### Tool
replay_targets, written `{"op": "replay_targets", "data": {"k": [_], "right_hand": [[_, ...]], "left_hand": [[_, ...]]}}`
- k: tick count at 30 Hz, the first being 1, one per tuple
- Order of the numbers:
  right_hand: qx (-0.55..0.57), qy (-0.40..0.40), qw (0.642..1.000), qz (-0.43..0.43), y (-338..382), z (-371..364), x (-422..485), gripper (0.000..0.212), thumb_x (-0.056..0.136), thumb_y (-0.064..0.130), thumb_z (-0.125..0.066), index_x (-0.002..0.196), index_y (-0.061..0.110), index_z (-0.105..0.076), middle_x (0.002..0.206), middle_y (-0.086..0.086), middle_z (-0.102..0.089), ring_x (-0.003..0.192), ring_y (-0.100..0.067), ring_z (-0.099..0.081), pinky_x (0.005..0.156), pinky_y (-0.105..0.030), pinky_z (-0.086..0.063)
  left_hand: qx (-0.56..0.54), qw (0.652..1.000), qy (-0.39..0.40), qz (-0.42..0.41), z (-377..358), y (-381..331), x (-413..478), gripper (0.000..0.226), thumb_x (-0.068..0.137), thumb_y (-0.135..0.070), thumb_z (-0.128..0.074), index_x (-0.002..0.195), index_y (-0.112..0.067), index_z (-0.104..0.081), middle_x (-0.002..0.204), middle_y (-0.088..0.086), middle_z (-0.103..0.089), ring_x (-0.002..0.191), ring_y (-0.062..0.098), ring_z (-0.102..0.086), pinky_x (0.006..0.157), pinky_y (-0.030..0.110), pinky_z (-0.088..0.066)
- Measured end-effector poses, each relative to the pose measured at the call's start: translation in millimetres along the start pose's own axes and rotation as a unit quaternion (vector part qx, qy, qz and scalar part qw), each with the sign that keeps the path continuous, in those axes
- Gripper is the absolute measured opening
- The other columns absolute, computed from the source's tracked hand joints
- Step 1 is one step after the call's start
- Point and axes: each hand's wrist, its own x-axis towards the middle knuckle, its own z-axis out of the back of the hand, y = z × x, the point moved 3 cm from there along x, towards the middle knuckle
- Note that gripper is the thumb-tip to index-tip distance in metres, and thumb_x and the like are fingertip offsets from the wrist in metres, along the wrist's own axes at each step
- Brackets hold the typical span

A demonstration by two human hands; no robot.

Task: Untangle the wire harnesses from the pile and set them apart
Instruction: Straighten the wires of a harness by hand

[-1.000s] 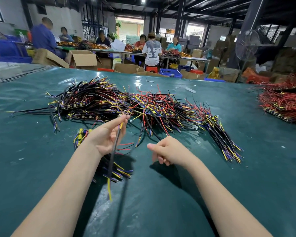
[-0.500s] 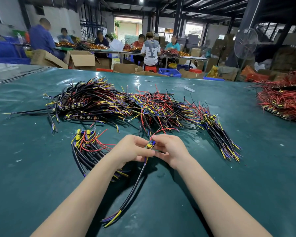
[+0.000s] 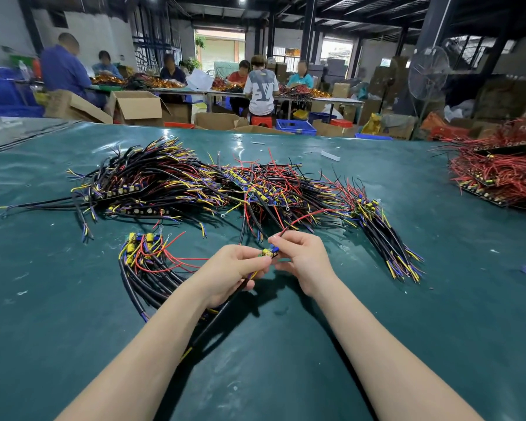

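A big tangled pile of wire harnesses point(image 3: 213, 189), black, red, yellow and blue, stretches across the green table point(image 3: 377, 299). In front of it, at the left, lies a smaller separate bunch of harnesses point(image 3: 148, 262). My left hand point(image 3: 231, 273) grips one harness point(image 3: 269, 253) by its small yellow and blue board end; its black cable point(image 3: 216, 323) trails down toward me under my left wrist. My right hand point(image 3: 304, 258) pinches a red wire point(image 3: 304, 217) of that harness at the fingertips, and this wire arcs back up into the pile.
A second heap of mostly red wire harnesses point(image 3: 498, 174) lies at the right edge of the table. A small white scrap point(image 3: 330, 155) lies beyond the pile. Several people sit at tables behind, among cardboard boxes point(image 3: 137, 106) and a standing fan point(image 3: 427, 74).
A second ago my left hand held a black cable upright and my right hand was curled and free. Both hands have since met on the harness's board end, and the right hand now pinches its red wire.
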Motion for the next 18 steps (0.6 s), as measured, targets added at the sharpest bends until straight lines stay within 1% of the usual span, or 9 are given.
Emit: {"op": "replay_targets", "data": {"k": [2, 4, 6, 8, 10, 12, 14, 16, 18], "right_hand": [[-0.017, -0.009, 1.000, 0.016, -0.7, -0.6, 0.3, 0.026, 0.088, 0.003, -0.056, 0.063, 0.008, -0.058, 0.053, -0.002, -0.057, 0.044, -0.010, -0.055, 0.043, -0.017, -0.045], [-0.008, -0.005, 1.000, 0.024, -1.0, -0.5, 1.2, 0.026, 0.089, 0.002, -0.055, 0.064, 0.006, -0.059, 0.052, -0.002, -0.056, 0.043, -0.011, -0.054, 0.044, -0.018, -0.045], [-0.005, 0.006, 1.000, 0.023, -2.0, -1.5, 0.5, 0.025, 0.089, 0.002, -0.054, 0.065, 0.006, -0.060, 0.054, -0.004, -0.056, 0.043, -0.011, -0.053, 0.045, -0.019, -0.045], [-0.015, 0.001, 1.000, 0.027, -3.7, -2.3, -0.1, 0.024, 0.089, 0.001, -0.054, 0.066, 0.007, -0.060, 0.057, -0.005, -0.056, 0.043, -0.011, -0.053, 0.047, -0.020, -0.045], [-0.030, -0.022, 0.998, 0.040, -2.9, -2.5, 0.0, 0.021, 0.089, -0.002, -0.053, 0.073, 0.008, -0.062, 0.055, -0.002, -0.057, 0.041, -0.009, -0.053, 0.046, -0.020, -0.044], [-0.015, -0.043, 0.998, 0.047, -2.0, -3.5, 0.5, 0.020, 0.089, -0.005, -0.050, 0.083, 0.009, -0.062, 0.055, -0.002, -0.057, 0.040, -0.007, -0.053, 0.043, -0.018, -0.045], [-0.001, -0.057, 0.997, 0.045, -2.6, -4.2, 1.1, 0.018, 0.089, -0.007, -0.048, 0.090, 0.005, -0.061, 0.059, -0.006, -0.056, 0.043, -0.007, -0.054, 0.045, -0.018, -0.048], [-0.014, -0.075, 0.996, 0.043, -3.1, -3.1, 1.1, 0.017, 0.088, -0.008, -0.049, 0.087, 0.003, -0.061, 0.062, -0.007, -0.057, 0.048, -0.007, -0.054, 0.048, -0.017, -0.049], [-0.008, -0.081, 0.996, 0.034, -3.0, -1.0, 1.6, 0.021, 0.087, -0.008, -0.050, 0.076, 0.007, -0.061, 0.062, -0.006, -0.057, 0.050, -0.008, -0.054, 0.049, -0.016, -0.048]], "left_hand": [[-0.002, 1.000, 0.000, 0.012, -1.0, 0.3, -0.2, 0.023, 0.093, -0.013, -0.052, 0.073, -0.017, -0.062, 0.057, -0.012, -0.060, 0.048, -0.002, -0.049, 0.040, 0.009, -0.035], [-0.002, 1.000, -0.011, 0.022, -3.4, -1.3, -0.6, 0.021, 0.094, -0.023, -0.051, 0.077, -0.018, -0.062, 0.064, -0.008, -0.064, 0.046, -0.003, -0.050, 0.038, 0.011, -0.033], [0.041, 0.998, -0.043, 0.008, -4.0, -1.9, 0.5, 0.023, 0.093, -0.030, -0.052, 0.076, -0.018, -0.062, 0.066, -0.005, -0.064, 0.043, -0.003, -0.050, 0.036, 0.012, -0.031], [0.072, 0.995, -0.065, -0.016, -4.0, -2.5, 1.5, 0.024, 0.092, -0.027, -0.054, 0.073, -0.016, -0.063, 0.059, -0.005, -0.064, 0.042, -0.003, -0.050, 0.034, 0.012, -0.029], [0.055, 0.996, -0.062, -0.014, -3.1, -2.6, 1.9, 0.023, 0.091, -0.023, -0.055, 0.073, -0.013, -0.064, 0.052, -0.007, -0.063, 0.041, -0.003, -0.049, 0.033, 0.012, -0.028], [0.032, 0.998, -0.046, -0.002, -1.8, -3.4, 1.8, 0.021, 0.091, -0.022, -0.056, 0.074, -0.012, -0.064, 0.051, -0.006, -0.062, 0.041, -0.002, -0.050, 0.033, 0.011, -0.027], [0.036, 0.999, -0.039, 0.004, -1.2, -2.9, 2.6, 0.021, 0.091, -0.022, -0.056, 0.074, -0.012, -0.063, 0.051, -0.006, -0.063, 0.041, -0.002, -0.051, 0.032, 0.011, -0.026], [0.043, 0.998, -0.038, 0.011, -1.9, -1.5, 3.1, 0.020, 0.091, -0.022, -0.057, 0.073, -0.012, -0.062, 0.050, -0.006, -0.063, 0.041, -0.002, -0.051, 0.032, 0.011, -0.026], [0.036, 0.999, -0.035, 0.017, -2.8, -0.3, 3.4, 0.020, 0.090, -0.022, -0.057, 0.074, -0.012, -0.062, 0.050, -0.005, -0.063, 0.041, -0.002, -0.051, 0.032, 0.011, -0.025]]}}
